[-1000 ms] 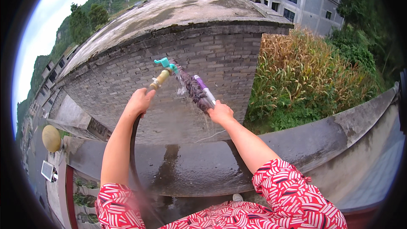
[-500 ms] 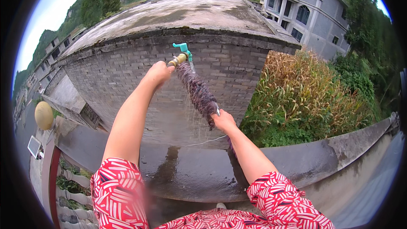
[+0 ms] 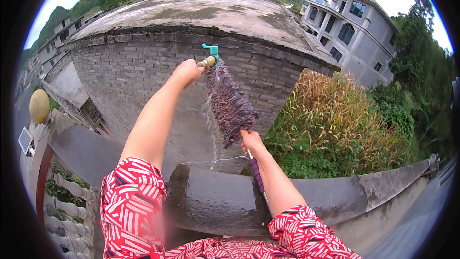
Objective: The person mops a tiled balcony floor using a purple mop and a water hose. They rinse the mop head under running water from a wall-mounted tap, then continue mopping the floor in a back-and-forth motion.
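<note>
My left hand (image 3: 188, 73) is closed round the brass fitting of a tap (image 3: 211, 50) with a teal handle, reaching out past the ledge. From its spout water (image 3: 216, 74) runs onto a mop head (image 3: 231, 103) of shaggy purple-grey strands. The head hangs slanted beneath the tap, its upper end close to the spout. Water streams off its left side. My right hand (image 3: 251, 140) grips the mop's metal shaft just below the head. A purple grip (image 3: 256, 173) on the shaft shows beside my right forearm.
A wet dark ledge (image 3: 215, 196) crosses in front of me, with a white cord (image 3: 218, 161) beyond it. Farther out stand a brick wall (image 3: 158, 81) with a flat roof and dry corn plants (image 3: 330, 120). A balustrade (image 3: 72, 211) and a round yellowish ball (image 3: 40, 107) are at left.
The mop head has turned, so its broad shaggy side shows now, and more of the shaft is visible. Water now pours off its left edge in a thicker stream. My left hand keeps its hold.
</note>
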The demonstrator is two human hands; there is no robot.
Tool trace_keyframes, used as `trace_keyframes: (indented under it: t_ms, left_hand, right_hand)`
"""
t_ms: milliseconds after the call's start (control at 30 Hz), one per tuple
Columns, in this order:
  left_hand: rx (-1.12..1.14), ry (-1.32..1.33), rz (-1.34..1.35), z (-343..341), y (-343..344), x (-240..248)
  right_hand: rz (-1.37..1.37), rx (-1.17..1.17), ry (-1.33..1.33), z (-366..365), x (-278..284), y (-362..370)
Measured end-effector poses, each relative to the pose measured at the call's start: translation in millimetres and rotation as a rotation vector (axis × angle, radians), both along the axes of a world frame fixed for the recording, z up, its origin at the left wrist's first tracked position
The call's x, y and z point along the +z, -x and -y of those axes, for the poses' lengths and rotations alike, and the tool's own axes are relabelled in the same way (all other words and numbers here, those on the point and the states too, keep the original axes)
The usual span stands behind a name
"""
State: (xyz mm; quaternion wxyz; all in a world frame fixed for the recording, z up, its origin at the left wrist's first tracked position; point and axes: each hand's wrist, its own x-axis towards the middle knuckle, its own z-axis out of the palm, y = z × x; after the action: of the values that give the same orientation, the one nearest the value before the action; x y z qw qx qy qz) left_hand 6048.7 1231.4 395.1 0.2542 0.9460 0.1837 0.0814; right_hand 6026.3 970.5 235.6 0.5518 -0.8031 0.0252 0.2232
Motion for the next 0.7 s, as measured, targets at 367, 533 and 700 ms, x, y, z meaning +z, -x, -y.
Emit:
trace_keyframes:
  t_ms: [367, 533, 700]
  left_hand:
    - [0.183, 0.02, -0.091, 2.4, -5.3, 6.4]
    - [0.186, 0.036, -0.106, -9.9, -6.0, 5.3]
    - [0.138, 0.073, -0.061, -46.1, -16.9, -9.0]
  right_hand:
    - [-0.086, 0.058, -0.03, -6.9, 5.3, 3.9]
    - [-0.067, 0.119, -0.056, -13.4, 13.2, 11.3]
    - [-0.134, 0.114, -0.094, -10.8, 20.0, 16.8]
